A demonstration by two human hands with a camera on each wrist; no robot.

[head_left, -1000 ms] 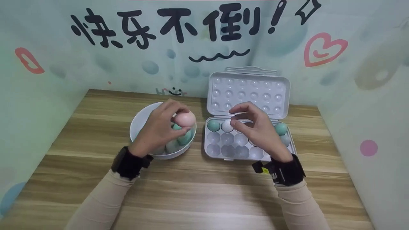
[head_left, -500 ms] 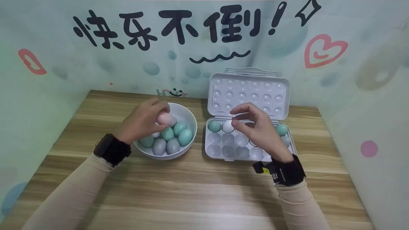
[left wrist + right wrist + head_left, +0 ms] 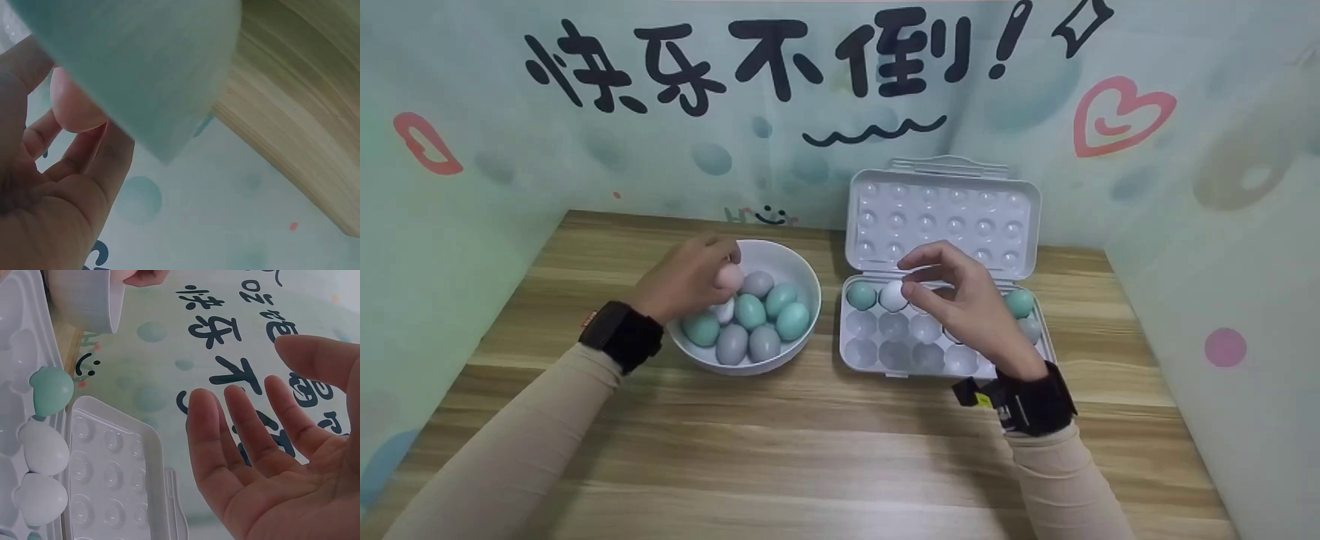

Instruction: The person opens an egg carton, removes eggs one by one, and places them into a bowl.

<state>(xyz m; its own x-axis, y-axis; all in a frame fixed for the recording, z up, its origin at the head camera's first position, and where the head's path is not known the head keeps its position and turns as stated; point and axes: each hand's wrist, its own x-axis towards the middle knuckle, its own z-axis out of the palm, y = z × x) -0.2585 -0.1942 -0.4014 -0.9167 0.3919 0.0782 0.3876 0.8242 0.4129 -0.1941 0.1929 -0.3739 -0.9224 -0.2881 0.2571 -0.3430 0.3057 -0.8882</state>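
Observation:
Over the left side of a white bowl [image 3: 786, 260], my left hand [image 3: 684, 279] holds a pink egg [image 3: 728, 277] in its fingertips. The left wrist view shows that pink egg [image 3: 74, 106] between thumb and fingers. Inside the bowl lie several green eggs [image 3: 792, 322], grey eggs [image 3: 733, 345] and a partly hidden white egg [image 3: 724, 310]. My right hand [image 3: 971, 304] hovers above an egg box [image 3: 877, 363], its fingers relaxed and holding nothing. Below and beside it, the box's back row has a green egg [image 3: 862, 295] and a white egg [image 3: 893, 296]; the hand hides other cups.
The box's dimpled lid [image 3: 943, 214] stands raised against the patterned backdrop [image 3: 675, 172]. Bowl and box sit side by side toward the back of a wooden table [image 3: 810, 457]. At the box's right end are another green egg [image 3: 1019, 303] and a grey egg [image 3: 1030, 329].
My left hand has moved left across the bowl with the pink egg and lowered slightly, uncovering the eggs inside. The right hand has stayed in place.

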